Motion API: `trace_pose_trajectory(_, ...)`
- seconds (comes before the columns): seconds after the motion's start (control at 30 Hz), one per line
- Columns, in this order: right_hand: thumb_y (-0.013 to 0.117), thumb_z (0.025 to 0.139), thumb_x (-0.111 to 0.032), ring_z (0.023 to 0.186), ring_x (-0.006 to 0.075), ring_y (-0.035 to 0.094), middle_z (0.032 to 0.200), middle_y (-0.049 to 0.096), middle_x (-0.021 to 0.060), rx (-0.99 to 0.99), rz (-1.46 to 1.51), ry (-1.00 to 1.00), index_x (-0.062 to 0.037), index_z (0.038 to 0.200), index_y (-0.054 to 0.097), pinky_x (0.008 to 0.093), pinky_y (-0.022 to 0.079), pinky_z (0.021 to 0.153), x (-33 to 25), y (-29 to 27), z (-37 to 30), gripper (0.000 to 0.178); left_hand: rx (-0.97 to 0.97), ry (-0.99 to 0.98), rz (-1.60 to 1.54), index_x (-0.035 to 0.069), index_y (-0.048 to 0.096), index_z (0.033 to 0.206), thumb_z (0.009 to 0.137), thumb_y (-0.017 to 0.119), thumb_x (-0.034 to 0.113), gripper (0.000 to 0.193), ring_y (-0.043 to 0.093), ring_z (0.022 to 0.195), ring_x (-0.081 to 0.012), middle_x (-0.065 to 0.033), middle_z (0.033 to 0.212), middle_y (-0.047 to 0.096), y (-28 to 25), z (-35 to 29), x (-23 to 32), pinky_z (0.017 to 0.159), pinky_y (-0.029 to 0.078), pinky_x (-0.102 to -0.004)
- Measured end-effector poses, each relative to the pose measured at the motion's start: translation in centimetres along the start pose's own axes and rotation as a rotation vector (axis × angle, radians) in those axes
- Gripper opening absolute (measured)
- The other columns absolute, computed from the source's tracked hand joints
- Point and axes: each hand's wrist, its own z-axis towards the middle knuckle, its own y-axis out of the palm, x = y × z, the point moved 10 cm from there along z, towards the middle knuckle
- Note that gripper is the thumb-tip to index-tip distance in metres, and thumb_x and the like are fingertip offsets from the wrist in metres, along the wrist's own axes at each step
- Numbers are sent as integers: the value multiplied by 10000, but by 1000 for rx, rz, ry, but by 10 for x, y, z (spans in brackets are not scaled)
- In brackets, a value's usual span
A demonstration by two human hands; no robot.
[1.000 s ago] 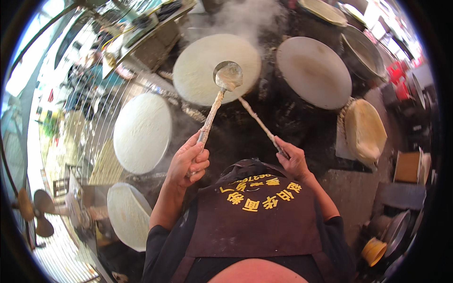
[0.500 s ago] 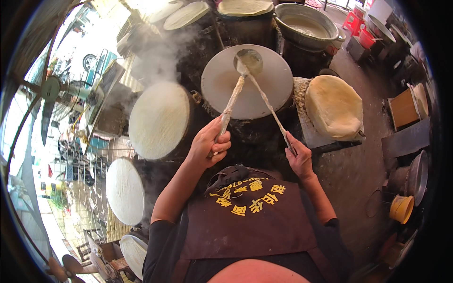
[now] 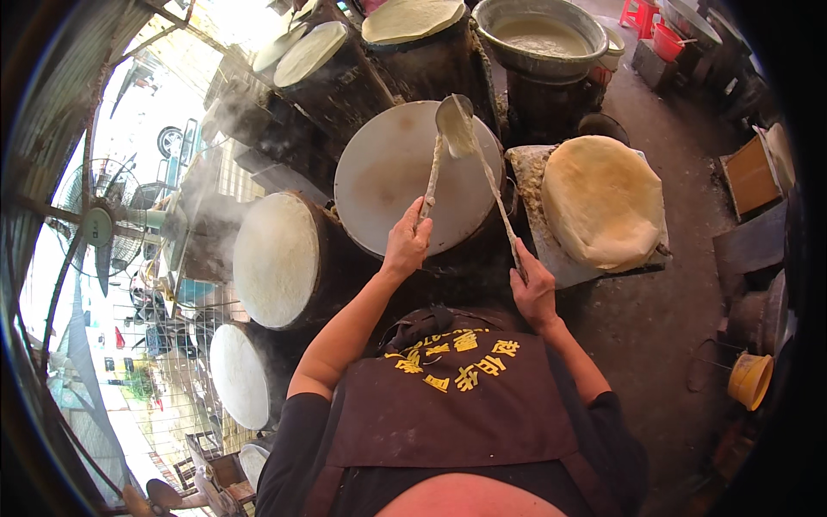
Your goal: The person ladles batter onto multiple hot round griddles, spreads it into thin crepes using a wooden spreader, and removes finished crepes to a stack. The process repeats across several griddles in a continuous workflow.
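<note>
A metal ladle [image 3: 448, 114] with pale batter in it is tipped over the far right rim of a large round pale griddle-like top [image 3: 379, 177]. My left hand [image 3: 407, 241] is closed around a thick, batter-coated handle [image 3: 434, 177]. My right hand [image 3: 534, 286] grips a thinner batter-coated handle [image 3: 498, 200]. Both handles meet at the ladle; which of them belongs to it, I cannot tell. To the right of the griddle-like top, a thick round stack of pale, thin sheets [image 3: 601, 202] lies on a crusted board [image 3: 525, 177].
A wide metal basin [image 3: 493, 53] of batter stands beyond, on a dark drum. Round tops with pale sheets [image 3: 276, 258] line the left and back, with steam rising. An electric fan [image 3: 96, 226] is at far left; a yellow bucket [image 3: 748, 382] sits at right.
The ladle has shifted from above the far part of the griddle-like top to its far right rim and tipped more. Both hands keep their grips. The whole view has turned slightly.
</note>
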Motion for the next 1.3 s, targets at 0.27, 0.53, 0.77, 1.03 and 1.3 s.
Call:
trace_pose_trajectory(0.27,598,784,-17,784,364,599,868,609,212,-4,-98,29,-42,1322,495,406,483,729,5,16,-4,549,207,475,382,146,456,1378,868,591,142,528,635,770,-295,-158,1081,656,-23,8,18,728,510,-389)
trace_pose_trajectory(0.53,615,800,-60,802,404,609,856,614,223,49,-183,63,-101,1339,478,466,489,724,17,40,14,558,546,648,826,219,433,1380,881,578,168,523,641,755,-338,-136,853,624,-131,1,75,648,505,-445)
trace_pose_trajectory(0.77,589,804,-38,815,413,619,932,625,271,33,74,165,-47,1324,491,413,496,728,-14,29,-7,529,66,139,-433,40,344,1395,978,459,157,448,334,400,-30,20,643,397,-133,-65,28,339,262,-172)
trace_pose_trajectory(1.03,563,802,-108,845,454,604,913,626,280,0,-123,24,-110,1327,472,510,484,761,-16,106,75,533,-233,60,-1038,38,362,1378,1012,388,165,388,344,425,-39,23,639,363,-125,-149,34,357,277,-179)
trace_pose_trajectory(1.3,570,786,-92,910,412,623,1046,642,230,-55,-404,206,-137,1328,490,460,500,825,-14,99,93,549,-217,191,-1347,68,224,1445,1001,453,208,519,396,476,-72,-40,715,409,-170,-234,18,327,368,-194)
